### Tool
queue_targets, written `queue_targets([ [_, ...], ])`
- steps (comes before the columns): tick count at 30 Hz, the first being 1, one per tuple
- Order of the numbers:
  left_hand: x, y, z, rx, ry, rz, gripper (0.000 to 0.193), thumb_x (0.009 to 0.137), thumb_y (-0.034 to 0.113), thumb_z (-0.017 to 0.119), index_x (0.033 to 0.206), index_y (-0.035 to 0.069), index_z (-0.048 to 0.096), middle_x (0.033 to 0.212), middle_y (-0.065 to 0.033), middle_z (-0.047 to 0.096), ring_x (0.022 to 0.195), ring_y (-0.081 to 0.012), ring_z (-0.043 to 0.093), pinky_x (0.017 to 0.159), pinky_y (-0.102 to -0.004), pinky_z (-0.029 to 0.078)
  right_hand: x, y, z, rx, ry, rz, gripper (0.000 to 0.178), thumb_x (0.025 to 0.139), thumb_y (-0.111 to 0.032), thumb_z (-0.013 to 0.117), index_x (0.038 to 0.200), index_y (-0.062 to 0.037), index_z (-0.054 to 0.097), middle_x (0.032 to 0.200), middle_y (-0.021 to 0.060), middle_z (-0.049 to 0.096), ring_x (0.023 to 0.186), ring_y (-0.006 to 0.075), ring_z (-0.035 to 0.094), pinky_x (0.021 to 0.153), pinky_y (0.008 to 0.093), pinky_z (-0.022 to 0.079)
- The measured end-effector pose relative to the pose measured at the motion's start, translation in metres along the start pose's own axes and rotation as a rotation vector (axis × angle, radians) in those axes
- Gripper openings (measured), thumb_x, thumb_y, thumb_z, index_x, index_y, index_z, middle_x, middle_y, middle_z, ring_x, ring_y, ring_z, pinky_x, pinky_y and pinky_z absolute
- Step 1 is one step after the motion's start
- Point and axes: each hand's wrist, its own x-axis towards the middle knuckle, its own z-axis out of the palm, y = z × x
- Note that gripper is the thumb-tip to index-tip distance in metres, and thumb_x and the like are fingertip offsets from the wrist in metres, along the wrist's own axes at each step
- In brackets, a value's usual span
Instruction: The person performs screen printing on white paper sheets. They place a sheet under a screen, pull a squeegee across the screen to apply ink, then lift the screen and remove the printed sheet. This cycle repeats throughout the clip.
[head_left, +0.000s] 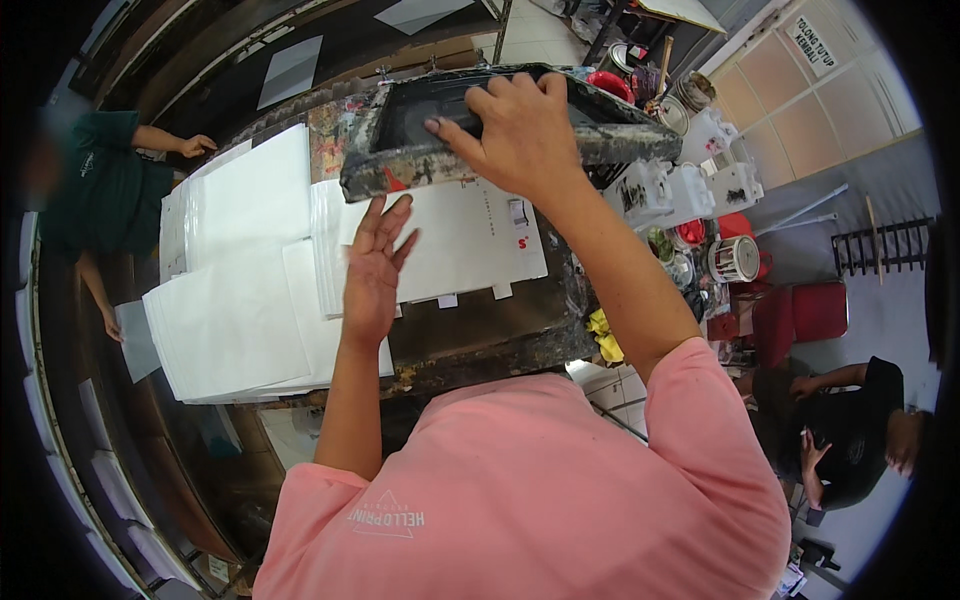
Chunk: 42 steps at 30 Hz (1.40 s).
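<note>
A screen printing frame (400,165) with a dark mesh and paint-stained edges is tilted up over the worktable, its near edge raised. My right hand (525,135) reaches over it with bent fingers and the thumb out to the left. What those fingers grip is dark and partly hidden by the hand. My left hand (372,275) is palm up, fingers stretched, fingertips at the underside of the frame's near left corner. Beneath the frame lies a white printed sheet (450,255) with a small red mark at its right. White paper stacks (235,320) lie to the left.
A person in a dark green shirt (95,180) stands at the left by the paper, holding a sheet (135,340). Paint cans (733,258) and white plastic jugs (690,190) crowd the right. Another person in black (860,440) is at the far right near a red chair (818,310).
</note>
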Motion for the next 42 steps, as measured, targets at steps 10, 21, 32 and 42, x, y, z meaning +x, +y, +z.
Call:
queue_targets([
  [10, -0.117, -0.139, -0.1, 1.917, 0.172, -0.469, 0.108, 0.099, 0.082, 0.047, 0.174, 0.01, 0.019, 0.178, -0.0316, 0.003, 0.166, -0.0487, -0.007, 0.122, -0.0773, -0.012, 0.058, 0.022, 0.007, 0.034, 0.057, 0.014, 0.068, 0.096, -0.072, 0.061, 0.084, -0.0084, 0.081, 0.079, 0.0093, 0.073, 0.083, 0.0262, 0.068, 0.089, 0.0472, 0.04],
  [21, -0.086, -0.117, -0.077, 1.723, 0.285, -0.214, 0.101, 0.096, 0.064, 0.07, 0.166, -0.001, 0.035, 0.17, -0.019, 0.041, 0.164, -0.0402, 0.023, 0.128, -0.072, -0.003, 0.079, 0.02, -0.02, 0.126, -0.14, 0.052, 0.063, 0.101, -0.062, 0.06, 0.093, -0.002, 0.079, 0.087, 0.0148, 0.074, 0.088, 0.0306, 0.069, 0.084, 0.0489, 0.042],
  [32, -0.088, -0.027, -0.158, 1.492, 0.754, 0.345, 0.053, 0.095, 0.021, 0.084, 0.14, -0.002, 0.069, 0.145, -0.0207, 0.068, 0.147, -0.0354, 0.054, 0.133, -0.0596, 0.015, 0.032, 0.007, 0.004, -0.007, 0.022, 0.03, 0.068, 0.095, -0.073, 0.063, 0.095, -0.0083, 0.083, 0.085, 0.0102, 0.074, 0.089, 0.025, 0.069, 0.086, 0.0457, 0.042],
  [42, -0.092, -0.108, -0.162, 1.548, 0.096, 0.324, 0.055, 0.106, 0.027, 0.068, 0.158, 0.014, 0.055, 0.174, -0.0131, 0.036, 0.161, -0.0399, 0.031, 0.133, -0.0595, 0.019, 0.019, 0.002, 0.005, -0.039, 0.027, 0.005, 0.065, 0.094, -0.072, 0.064, 0.093, -0.0102, 0.084, 0.081, 0.0076, 0.072, 0.084, 0.0253, 0.067, 0.086, 0.0438, 0.039],
])
